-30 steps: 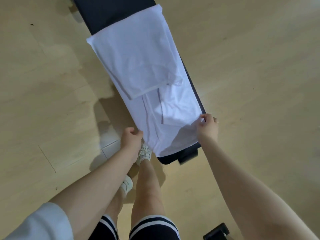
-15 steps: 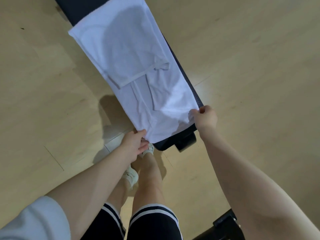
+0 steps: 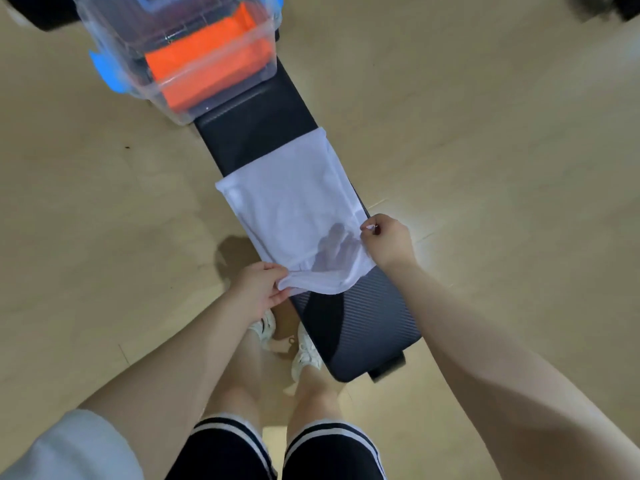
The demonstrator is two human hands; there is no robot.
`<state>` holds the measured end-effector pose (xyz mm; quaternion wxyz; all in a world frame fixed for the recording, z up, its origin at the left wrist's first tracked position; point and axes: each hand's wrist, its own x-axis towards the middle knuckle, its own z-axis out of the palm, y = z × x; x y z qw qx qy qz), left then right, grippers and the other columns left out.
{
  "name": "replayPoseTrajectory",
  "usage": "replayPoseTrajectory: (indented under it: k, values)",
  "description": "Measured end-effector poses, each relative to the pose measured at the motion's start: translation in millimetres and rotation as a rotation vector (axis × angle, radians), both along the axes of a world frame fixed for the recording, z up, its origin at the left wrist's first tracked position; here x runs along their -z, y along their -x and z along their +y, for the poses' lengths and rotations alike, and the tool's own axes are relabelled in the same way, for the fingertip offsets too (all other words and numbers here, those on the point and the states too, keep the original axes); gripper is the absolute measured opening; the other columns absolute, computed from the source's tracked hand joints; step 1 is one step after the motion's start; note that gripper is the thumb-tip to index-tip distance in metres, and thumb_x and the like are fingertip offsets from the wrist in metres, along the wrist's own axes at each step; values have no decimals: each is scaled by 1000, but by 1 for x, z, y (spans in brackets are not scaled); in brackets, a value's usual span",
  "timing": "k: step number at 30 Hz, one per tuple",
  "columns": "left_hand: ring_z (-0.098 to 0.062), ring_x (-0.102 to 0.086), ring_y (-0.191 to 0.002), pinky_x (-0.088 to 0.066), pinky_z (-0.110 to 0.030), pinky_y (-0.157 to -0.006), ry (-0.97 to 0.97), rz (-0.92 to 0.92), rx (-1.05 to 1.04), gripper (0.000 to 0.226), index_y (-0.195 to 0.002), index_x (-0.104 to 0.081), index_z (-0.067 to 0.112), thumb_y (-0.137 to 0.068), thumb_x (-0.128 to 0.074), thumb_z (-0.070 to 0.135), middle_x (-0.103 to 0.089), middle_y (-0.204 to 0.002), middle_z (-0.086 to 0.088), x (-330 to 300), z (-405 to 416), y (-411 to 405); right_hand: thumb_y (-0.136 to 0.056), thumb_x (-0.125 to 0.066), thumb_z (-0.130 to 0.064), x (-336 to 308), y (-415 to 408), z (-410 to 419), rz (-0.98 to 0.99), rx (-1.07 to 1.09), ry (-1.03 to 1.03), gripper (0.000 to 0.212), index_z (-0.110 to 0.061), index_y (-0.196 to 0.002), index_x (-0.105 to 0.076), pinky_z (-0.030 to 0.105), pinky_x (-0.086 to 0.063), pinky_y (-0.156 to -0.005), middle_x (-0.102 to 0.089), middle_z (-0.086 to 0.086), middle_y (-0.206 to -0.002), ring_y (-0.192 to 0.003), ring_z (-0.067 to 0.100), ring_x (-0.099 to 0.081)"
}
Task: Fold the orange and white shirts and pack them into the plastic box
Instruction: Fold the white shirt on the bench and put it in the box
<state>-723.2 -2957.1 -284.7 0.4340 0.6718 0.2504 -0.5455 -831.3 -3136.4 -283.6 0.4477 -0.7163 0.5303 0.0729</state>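
- While lying lengthwise on the black bench (image 3: 263, 133), the white shirt (image 3: 294, 206) is folded into a narrow strip, its near end lifted off the pad.
- Left hand (image 3: 258, 289) pinches the near-left corner of the white shirt, fingers curled round the bunched hem.
- Right hand (image 3: 389, 242) pinches the right edge of the white shirt, thumb on top; the fingers show as a shadow through the fabric beneath.
- Fabric sags between the two hands, hanging just above the bench's ribbed near section.
- Orange shirt (image 3: 207, 67) sits folded inside the clear plastic box (image 3: 221, 81), which stands at the far end of the bench, well apart from the white shirt.
- Box has blue latches (image 3: 107, 72) on its left side.
- Bench stands on a pale wood floor (image 3: 104, 202).
- Person's legs, white shoes (image 3: 306, 353) and dark striped shorts (image 3: 225, 452) show beside the bench's near end.
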Motion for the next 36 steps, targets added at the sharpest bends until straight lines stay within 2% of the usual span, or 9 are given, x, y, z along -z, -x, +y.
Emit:
replayPoseTrajectory:
  k: [4, 9, 14, 17, 22, 25, 29, 32, 36]
  values:
    - [-12, -54, -64, -49, -12, -43, 44, 17, -137, 12, -78, -52, 9, -89, -53, 4, -59, -72, -5, 10, -9, -57, -85, -46, -9, 9, -56, -21, -22, -55, 1, 20, -9, -94, -64, 23, -36, -51, -49, -3, -60, -64, 21, -48]
    - [-4, -39, -35, -34, -14, -35, 7, 44, -196, 23, -70, -54, 16, -90, -55, 29, -48, -53, 4, 32, -20, -119, -88, -48, -15, 38, -121, -48, -184, 208, -85, 17, -7, -84, -62, 30, -39, -65, -50, -2, -62, -62, 16, -45]
    - [-26, -59, -85, -46, -31, -77, -36, -326, 274, 44, -107, -61, 6, -97, -36, 40, -59, -90, -1, 50, -28, -131, -85, -47, -17, 75, -140, -53, -17, 76, 4, 31, -17, -112, -61, 37, -45, -95, -52, 3, -111, -105, 23, -52]
    - [-21, -53, -77, -40, -30, -67, -17, -468, 401, 33, -91, -59, 2, -89, -56, 34, -56, -83, -6, 64, -29, -130, -75, -48, -19, 86, -140, -52, 73, -2, 84, 24, -17, -96, -59, 30, -45, -73, -57, 6, -101, -90, 25, -53]
    - [-17, -33, -55, -24, -31, -52, -82, -598, 508, 41, -56, -32, 15, -89, -55, 22, -34, -57, 0, 75, -39, -133, -81, -48, -13, 88, -139, -59, 241, -7, 176, 20, -9, -94, -62, 46, -48, -87, -60, 12, -105, -101, 32, -54]
    - [-18, -42, -62, -32, -31, -61, 72, -500, 436, 26, -68, -52, 6, -89, -56, 20, -44, -64, -5, 77, -33, -139, -86, -46, -14, 85, -137, -63, 260, -60, 165, 18, -8, -96, -60, 47, -46, -90, -55, 12, -108, -108, 31, -48]
    - [-18, -48, -68, -37, -32, -68, 137, -466, 460, 7, -87, -63, 20, -89, -56, 18, -54, -72, -6, 78, -22, -147, -86, -48, -21, 81, -133, -65, 283, -78, 40, 16, -19, -101, -53, 46, -48, -88, -54, 4, -98, -101, 32, -53]
    - [-22, -52, -75, -40, -36, -74, 190, -417, 413, 7, -81, -66, 30, -80, -59, 30, -61, -83, -24, 76, -19, -150, -84, -53, -20, 77, -134, -68, 229, 13, 34, 17, -21, -101, -56, 34, -48, -75, -58, -3, -88, -87, 23, -55]
    - [-15, -61, -86, -48, -30, -81, 264, -358, 251, 13, -96, -68, 21, -86, -59, 19, -66, -95, -10, 63, -19, -156, -82, -56, -8, 61, -134, -71, -44, 180, -39, 17, -25, -85, -55, 9, -39, -53, -51, -9, -75, -68, 7, -47]
